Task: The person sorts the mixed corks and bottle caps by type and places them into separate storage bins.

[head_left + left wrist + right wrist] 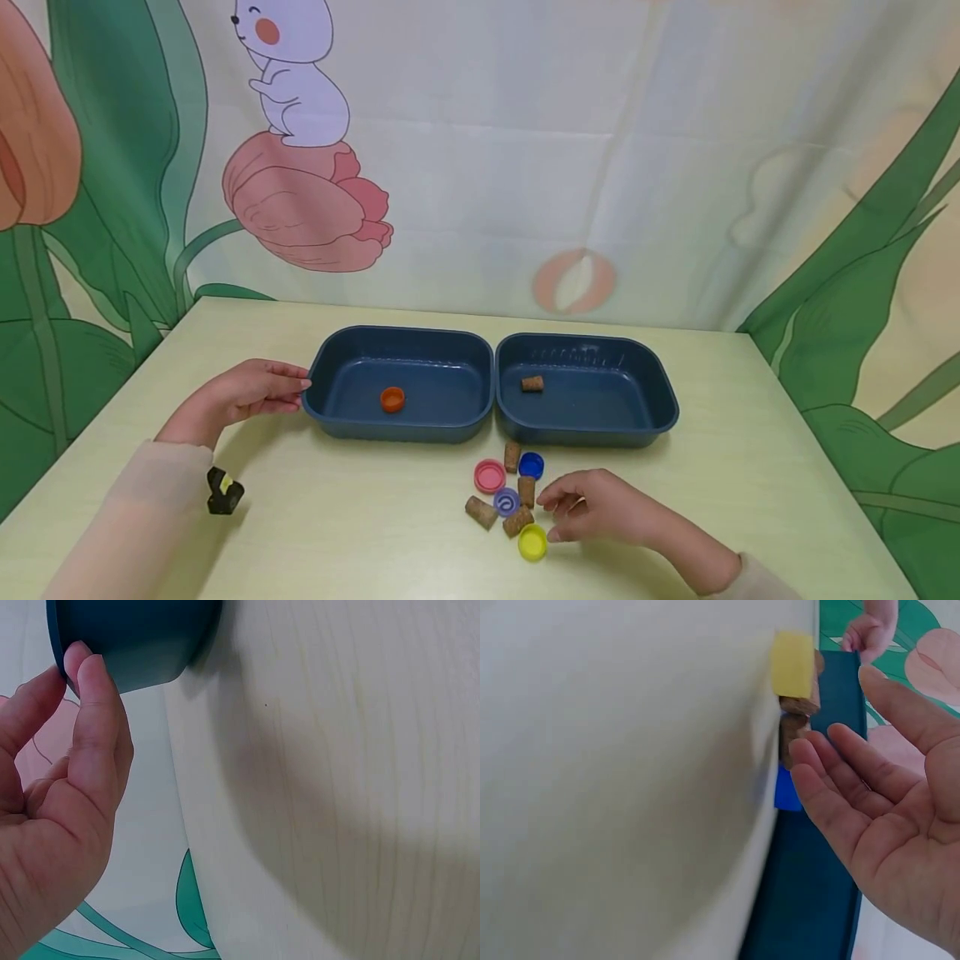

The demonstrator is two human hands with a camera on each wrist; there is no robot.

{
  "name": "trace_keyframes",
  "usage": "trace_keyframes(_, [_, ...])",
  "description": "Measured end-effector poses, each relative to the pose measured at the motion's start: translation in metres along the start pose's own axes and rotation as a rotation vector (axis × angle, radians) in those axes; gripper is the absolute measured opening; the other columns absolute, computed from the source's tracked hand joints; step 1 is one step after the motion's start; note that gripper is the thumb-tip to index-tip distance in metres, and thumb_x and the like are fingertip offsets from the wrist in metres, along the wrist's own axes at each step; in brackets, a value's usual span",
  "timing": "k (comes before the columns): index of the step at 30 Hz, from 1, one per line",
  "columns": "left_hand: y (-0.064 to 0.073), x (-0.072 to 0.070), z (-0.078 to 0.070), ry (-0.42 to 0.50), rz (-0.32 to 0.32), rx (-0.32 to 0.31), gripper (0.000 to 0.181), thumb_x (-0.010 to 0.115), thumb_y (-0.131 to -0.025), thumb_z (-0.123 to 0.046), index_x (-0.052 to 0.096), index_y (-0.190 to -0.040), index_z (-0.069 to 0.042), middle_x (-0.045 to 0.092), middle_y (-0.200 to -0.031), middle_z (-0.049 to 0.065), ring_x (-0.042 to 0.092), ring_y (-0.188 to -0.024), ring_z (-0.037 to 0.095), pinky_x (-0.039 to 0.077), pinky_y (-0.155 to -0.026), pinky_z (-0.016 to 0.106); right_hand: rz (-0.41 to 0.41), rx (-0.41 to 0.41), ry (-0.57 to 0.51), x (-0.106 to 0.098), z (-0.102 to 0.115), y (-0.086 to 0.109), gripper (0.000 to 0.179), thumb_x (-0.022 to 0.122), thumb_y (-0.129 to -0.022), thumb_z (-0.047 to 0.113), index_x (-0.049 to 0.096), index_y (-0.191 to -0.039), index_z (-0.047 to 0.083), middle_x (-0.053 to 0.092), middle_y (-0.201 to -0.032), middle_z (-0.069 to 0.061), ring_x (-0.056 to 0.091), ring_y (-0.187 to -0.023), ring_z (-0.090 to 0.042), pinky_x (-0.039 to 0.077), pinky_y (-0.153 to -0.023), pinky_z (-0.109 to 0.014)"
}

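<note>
My left hand pinches the rim of the left dark blue tray at its left end; the left wrist view shows the thumb and fingertips at the tray's edge. An orange bottle cap lies inside that tray. My right hand hovers with loosely bent fingers and nothing in them, beside a yellow cap and a cork. Around these lie a pink cap, a purple cap, a blue cap and several more corks.
A second dark blue tray stands right against the first, with one cork in it. Both trays sit towards the back of the pale wooden table. Behind the table hangs a printed curtain.
</note>
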State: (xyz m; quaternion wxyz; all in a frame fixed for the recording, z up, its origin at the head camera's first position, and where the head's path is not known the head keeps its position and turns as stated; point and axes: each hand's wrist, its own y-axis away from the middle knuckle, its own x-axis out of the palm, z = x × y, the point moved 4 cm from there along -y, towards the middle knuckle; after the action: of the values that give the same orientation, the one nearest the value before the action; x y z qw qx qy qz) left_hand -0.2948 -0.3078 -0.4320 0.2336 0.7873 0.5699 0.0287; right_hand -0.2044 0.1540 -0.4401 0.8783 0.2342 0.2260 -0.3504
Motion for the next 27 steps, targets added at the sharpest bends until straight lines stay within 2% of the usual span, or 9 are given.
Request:
trace_keyframes(11, [0.001, 0.001, -0.002, -0.01, -0.005, -0.008, 0.056, 0.052, -0.106, -0.013, 0.031, -0.147, 0.019, 0.07, -0.087, -0.011, 0.068, -0.08, 0.002, 0.062, -0.08, 0.018, -0.009, 0.056, 0.075, 0.011, -0.004, 0.002, 0.039, 0.085, -0.083, 0.014, 0.072, -0.116, -0.001, 0.075, -0.109, -0.009, 0.067, -0.096, -0.017, 0.062, -0.087, -0.034])
trace_keyframes(19, [0.0, 0.0, -0.001, -0.006, -0.004, -0.009, 0.056, 0.052, -0.106, -0.012, 0.032, -0.147, 0.019, 0.071, -0.087, -0.01, 0.069, -0.081, 0.003, 0.062, -0.079, 0.019, -0.028, 0.019, 0.253, 0.018, 0.001, 0.001, 0.041, 0.087, -0.081, 0.019, 0.073, -0.116, 0.001, 0.074, -0.106, -0.004, 0.061, -0.089, -0.009, 0.058, -0.085, -0.025])
trace_keyframes(27, [0.0, 0.0, 0.0, -0.005, 0.0, -0.003, 0.056, 0.052, -0.106, -0.012, 0.031, -0.147, 0.02, 0.071, -0.087, -0.011, 0.068, -0.08, 0.002, 0.062, -0.08, 0.019, -0.062, -0.025, 0.36, 0.023, 0.007, 0.002, 0.041, 0.088, -0.079, 0.023, 0.075, -0.113, 0.003, 0.074, -0.103, -0.002, 0.06, -0.086, -0.005, 0.058, -0.084, -0.025])
